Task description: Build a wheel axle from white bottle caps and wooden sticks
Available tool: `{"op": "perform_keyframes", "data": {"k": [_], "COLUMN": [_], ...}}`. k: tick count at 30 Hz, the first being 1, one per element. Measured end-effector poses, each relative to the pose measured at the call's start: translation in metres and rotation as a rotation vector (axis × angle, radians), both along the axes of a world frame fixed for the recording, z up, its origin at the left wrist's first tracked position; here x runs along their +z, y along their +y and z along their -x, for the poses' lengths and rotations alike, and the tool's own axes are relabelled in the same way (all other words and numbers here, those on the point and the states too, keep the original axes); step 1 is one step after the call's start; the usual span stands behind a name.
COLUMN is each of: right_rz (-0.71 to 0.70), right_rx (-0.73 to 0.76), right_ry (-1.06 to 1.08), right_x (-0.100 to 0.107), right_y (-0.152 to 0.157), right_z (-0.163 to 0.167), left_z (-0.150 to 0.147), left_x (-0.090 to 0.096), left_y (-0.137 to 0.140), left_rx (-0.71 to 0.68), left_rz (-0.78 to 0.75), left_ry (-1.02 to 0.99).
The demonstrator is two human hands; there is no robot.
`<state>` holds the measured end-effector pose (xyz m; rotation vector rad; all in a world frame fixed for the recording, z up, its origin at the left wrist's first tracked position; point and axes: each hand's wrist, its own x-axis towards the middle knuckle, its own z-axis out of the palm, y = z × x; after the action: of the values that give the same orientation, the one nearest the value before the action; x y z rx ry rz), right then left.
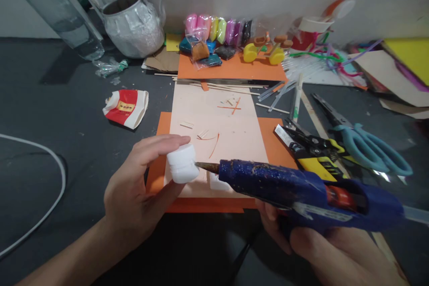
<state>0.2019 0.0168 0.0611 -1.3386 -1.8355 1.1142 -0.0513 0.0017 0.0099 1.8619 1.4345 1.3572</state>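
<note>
Between the thumb and fingers of my left hand (pixel 137 187) is a small white cylindrical piece (pixel 182 164), with a seam around its middle; I cannot tell what it is made of. My right hand (pixel 321 246) is wrapped around the handle of a blue hot glue gun (pixel 278 187). The gun's nozzle points left, and its tip is at the right side of the white piece, touching or nearly so. A clear glue stick (pixel 415 214) sticks out of the gun's back. Under both hands lies a pale sheet of paper (pixel 214 143) on orange sheets (pixel 164 120).
Scissors (pixel 368 143), a yellow utility knife (pixel 311 161) and pliers (pixel 311 138) lie at right. Clay packets (pixel 214 35) sit at the back. A silver pot (pixel 134 27), a water bottle (pixel 63 18) and a crumpled red-and-white paper cup (pixel 127 108) are at left, with a white cable (pixel 56 161).
</note>
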Motion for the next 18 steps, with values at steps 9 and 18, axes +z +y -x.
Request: {"op": "perform_keyframes", "data": {"k": [9,18], "right_rz": [0.241,0.287], "right_rx": [-0.004,-0.028], "right_ry": [0.138,0.040], "right_x": [-0.011,-0.009], "right_y": [-0.010,-0.011], "right_z": [-0.011,-0.012], "left_z": [-0.003,0.000], "left_x": [0.001,-0.002], "left_y": [0.000,0.000], "left_rx": [-0.002,-0.003], "left_rz": [-0.017,-0.007], "left_ry": [-0.053,0.010]}}
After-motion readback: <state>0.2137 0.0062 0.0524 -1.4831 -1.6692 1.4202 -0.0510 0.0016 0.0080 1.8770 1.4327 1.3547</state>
